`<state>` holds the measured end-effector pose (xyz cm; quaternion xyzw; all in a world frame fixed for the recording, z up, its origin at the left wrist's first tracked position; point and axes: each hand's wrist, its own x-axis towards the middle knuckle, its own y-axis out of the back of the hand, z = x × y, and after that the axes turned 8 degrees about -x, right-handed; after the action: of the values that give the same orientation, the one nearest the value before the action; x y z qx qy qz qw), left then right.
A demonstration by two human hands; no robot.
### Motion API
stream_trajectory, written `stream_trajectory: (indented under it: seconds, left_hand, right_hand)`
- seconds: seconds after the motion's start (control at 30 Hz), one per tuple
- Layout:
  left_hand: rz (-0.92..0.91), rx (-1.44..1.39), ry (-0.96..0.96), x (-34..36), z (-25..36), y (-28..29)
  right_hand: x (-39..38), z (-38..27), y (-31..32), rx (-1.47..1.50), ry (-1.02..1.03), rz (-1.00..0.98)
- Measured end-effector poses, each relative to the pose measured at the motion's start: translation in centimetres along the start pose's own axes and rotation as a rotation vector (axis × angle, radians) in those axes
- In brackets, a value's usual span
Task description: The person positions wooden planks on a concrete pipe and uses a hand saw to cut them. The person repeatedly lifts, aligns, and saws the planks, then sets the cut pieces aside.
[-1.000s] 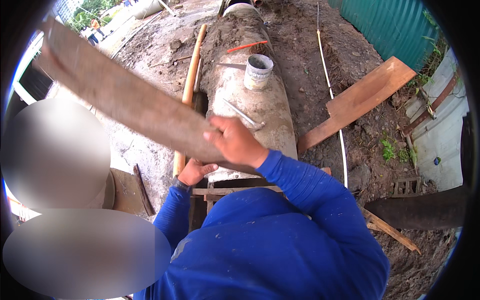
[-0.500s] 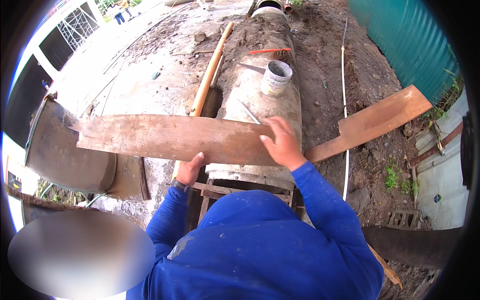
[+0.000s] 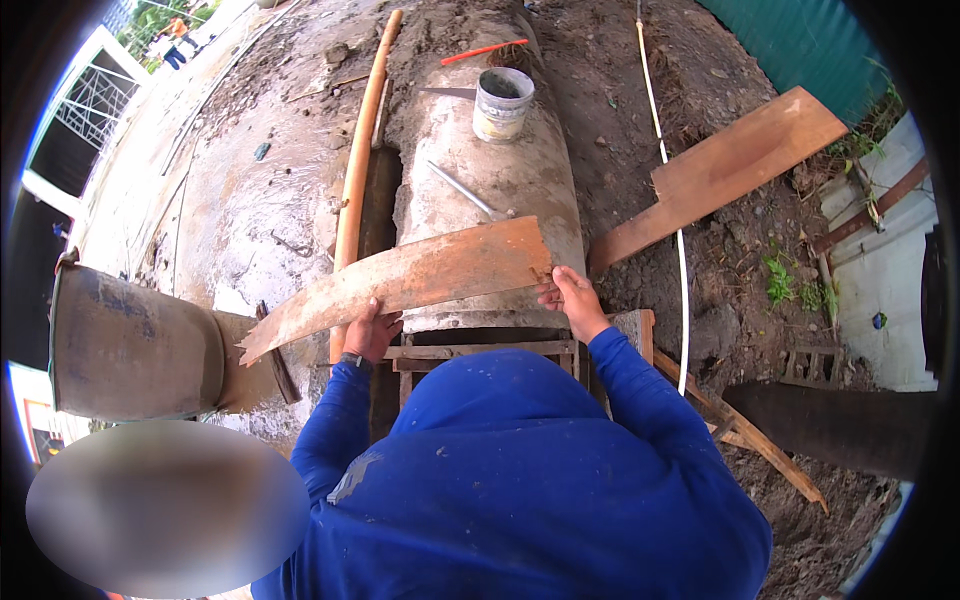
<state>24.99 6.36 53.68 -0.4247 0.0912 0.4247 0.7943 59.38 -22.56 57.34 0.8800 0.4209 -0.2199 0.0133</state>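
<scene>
Grimy white bucket (image 3: 500, 122), orange-red strip (image 3: 484, 53) beyond it, long white pipe (image 3: 684, 310) on dirt (image 3: 615, 160), green corrugated fence (image 3: 815, 55) upper right

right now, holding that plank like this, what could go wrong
The bare left hand and right hand could pick up splinters, since the plank has a jagged left end. A swing of it might knock the metal tool lying just past its far edge in this view. The bucket stands on the rounded pipe, so a bump might tip it.
</scene>
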Motion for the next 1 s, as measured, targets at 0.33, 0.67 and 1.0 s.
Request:
stream_trajectory:
  seconds: [0.33,0.67,1.0]
  left_hand:
    - [-0.018,0.186,0.103,3.2,0.3,-0.3]
    - [-0.081,0.965,0.469,2.3,-0.6,7.2]
    - [-0.254,1.017,0.296,4.1,0.8,16.1]
  right_hand:
    - [0.0,3.0,-0.5,0.104,-0.05,0.111]
    - [5.1,14.6,0.6,-0.09,-0.163,0.456]
    - [1.1,13.6,-3.7,-0.051,-0.28,0.516]
